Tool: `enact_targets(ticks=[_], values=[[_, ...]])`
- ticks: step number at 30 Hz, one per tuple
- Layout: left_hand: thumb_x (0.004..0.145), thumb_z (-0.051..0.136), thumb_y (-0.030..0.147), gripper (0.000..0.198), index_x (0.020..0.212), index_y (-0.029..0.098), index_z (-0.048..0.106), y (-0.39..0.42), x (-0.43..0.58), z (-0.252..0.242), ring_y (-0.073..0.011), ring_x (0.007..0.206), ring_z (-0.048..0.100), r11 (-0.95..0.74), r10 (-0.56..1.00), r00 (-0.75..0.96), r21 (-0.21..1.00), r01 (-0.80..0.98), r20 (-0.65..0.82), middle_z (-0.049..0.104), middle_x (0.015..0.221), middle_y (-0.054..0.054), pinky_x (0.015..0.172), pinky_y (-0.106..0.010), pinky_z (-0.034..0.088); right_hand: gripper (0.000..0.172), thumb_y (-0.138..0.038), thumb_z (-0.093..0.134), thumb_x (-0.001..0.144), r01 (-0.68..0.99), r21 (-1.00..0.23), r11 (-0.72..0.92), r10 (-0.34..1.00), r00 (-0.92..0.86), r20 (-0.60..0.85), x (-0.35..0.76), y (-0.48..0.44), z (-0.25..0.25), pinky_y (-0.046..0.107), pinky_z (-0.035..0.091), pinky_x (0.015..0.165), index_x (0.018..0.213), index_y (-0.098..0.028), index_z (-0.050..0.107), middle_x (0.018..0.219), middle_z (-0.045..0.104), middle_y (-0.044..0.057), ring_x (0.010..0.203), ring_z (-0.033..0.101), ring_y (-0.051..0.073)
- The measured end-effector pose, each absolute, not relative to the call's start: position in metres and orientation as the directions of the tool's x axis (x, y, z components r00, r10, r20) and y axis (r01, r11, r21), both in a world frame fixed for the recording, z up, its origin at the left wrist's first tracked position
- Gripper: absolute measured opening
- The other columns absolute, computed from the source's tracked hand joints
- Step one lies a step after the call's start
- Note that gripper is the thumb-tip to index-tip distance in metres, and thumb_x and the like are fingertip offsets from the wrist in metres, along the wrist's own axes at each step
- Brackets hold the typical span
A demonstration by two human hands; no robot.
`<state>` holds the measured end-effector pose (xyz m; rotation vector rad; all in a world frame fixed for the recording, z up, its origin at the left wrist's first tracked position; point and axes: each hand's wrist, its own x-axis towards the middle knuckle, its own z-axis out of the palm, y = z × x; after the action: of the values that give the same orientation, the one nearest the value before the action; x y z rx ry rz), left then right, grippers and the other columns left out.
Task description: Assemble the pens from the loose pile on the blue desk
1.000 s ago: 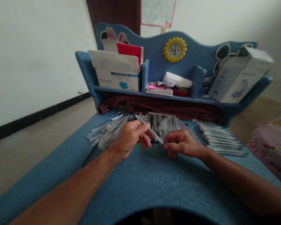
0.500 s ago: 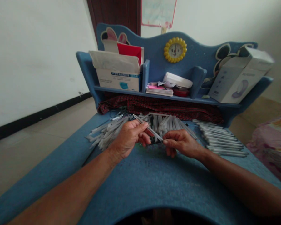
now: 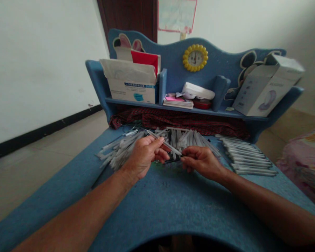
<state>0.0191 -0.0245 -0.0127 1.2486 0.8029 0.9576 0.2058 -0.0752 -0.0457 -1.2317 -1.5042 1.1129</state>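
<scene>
My left hand is closed, pinching a translucent white pen barrel between thumb and fingers. The barrel slants down to the right, and its lower end meets the fingertips of my right hand, which are pinched round it. A small dark bit shows at that end, too small to make out. Behind my left hand lies a loose heap of translucent pen barrels. Another pile of barrels lies just beyond both hands, with dark thin pieces among them, partly hidden.
Right of my right arm, a row of pens lies side by side on the blue desk. A red checked cloth is bunched under the shelf. On the shelf stand a mask box, papers and a white box.
Both hands stay almost in place with the barrel between them. My right fingers have curled in slightly around its lower end. The view has shifted a little.
</scene>
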Motion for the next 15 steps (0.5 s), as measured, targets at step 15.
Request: enact_targets(ticks=[15], values=[[0.082,0.059,0.027,0.02,0.075,0.009,0.058,-0.0188,0.0152,-0.0148,-0.0115,0.045,0.059,0.056,0.873,0.485,0.979,-0.196,0.048,0.065,0.058,-0.007,0.042,-0.018,0.043,0.03,-0.044,0.056,0.084,0.173,-0.979,0.104,0.966,-0.253,0.058,0.2099,-0.0771,-0.0406,0.02,0.042,0.041,0.073,-0.015,0.058,0.056,0.065,0.002,0.042,0.056,0.01]])
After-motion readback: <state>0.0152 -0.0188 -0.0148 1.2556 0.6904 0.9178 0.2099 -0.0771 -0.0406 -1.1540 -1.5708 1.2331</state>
